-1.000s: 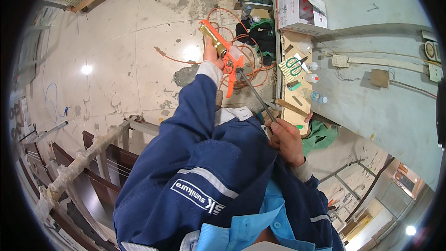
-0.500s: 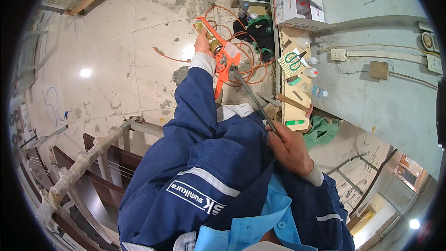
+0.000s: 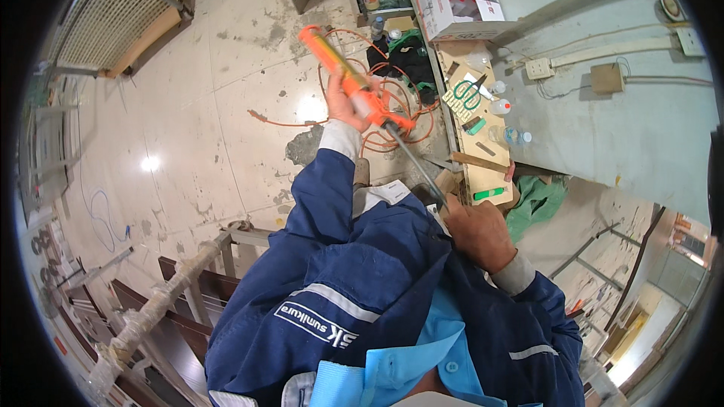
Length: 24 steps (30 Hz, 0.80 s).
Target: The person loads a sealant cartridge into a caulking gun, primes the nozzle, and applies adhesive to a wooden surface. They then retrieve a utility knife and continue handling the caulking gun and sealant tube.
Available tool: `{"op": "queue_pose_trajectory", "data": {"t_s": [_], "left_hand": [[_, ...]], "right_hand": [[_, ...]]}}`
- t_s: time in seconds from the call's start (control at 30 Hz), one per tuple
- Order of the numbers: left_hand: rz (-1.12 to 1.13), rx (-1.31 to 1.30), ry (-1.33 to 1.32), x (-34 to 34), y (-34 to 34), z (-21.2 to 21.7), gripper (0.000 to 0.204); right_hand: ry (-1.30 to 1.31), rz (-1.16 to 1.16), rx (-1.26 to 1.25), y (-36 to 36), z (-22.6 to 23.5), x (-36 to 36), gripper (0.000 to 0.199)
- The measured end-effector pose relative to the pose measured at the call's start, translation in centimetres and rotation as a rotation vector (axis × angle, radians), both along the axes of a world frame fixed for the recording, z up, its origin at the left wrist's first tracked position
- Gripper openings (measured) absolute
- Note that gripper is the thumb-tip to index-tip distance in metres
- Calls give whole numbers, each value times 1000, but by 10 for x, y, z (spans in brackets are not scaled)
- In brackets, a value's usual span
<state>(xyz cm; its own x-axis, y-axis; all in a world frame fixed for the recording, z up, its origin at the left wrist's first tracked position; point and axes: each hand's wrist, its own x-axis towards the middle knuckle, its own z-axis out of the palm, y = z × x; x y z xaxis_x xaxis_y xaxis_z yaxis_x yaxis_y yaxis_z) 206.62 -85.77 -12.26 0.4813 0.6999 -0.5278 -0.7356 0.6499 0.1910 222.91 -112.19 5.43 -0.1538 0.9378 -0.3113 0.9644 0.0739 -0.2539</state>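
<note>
An orange caulking gun with a yellow-gold cartridge in its frame is held out in front of my body, slanting from far left to near right. My left hand wraps round its barrel near the back end, next to the handle. From the back of the gun a long grey plunger rod runs toward me. My right hand is closed on the near end of that rod, beside my right side. Its fingertips are partly hidden behind the hand.
An orange hose lies coiled on the tiled floor beyond the gun. On the right, a narrow wooden shelf carries green-handled scissors, bottles and a white carton. A wrapped rail stands at the near left, beside dark panels.
The caulking gun has turned in my left hand, so its side with the cartridge shows differently and the handle points right. My left hand now sits closer to the handle; my right hand stays on the rod.
</note>
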Motion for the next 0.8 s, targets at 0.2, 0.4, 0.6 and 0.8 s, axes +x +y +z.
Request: {"op": "queue_pose_trajectory", "data": {"t_s": [0.2, 0.4, 0.6, 0.8], "left_hand": [[134, 298, -148, -2, 0, 31, 48], [-43, 360, -34, 11, -15, 53, 49], [-167, 339, 96, -1, -19, 58, 40], [-204, 333, 313, 7, -26, 55, 40]], "right_hand": [[236, -210, 52, 13, 12, 6, 59], [196, -36, 477, 85, 14, 5, 75], [-127, 256, 322, 113, -4, 20, 74], [256, -181, 470, 117, -66, 3, 66]]}}
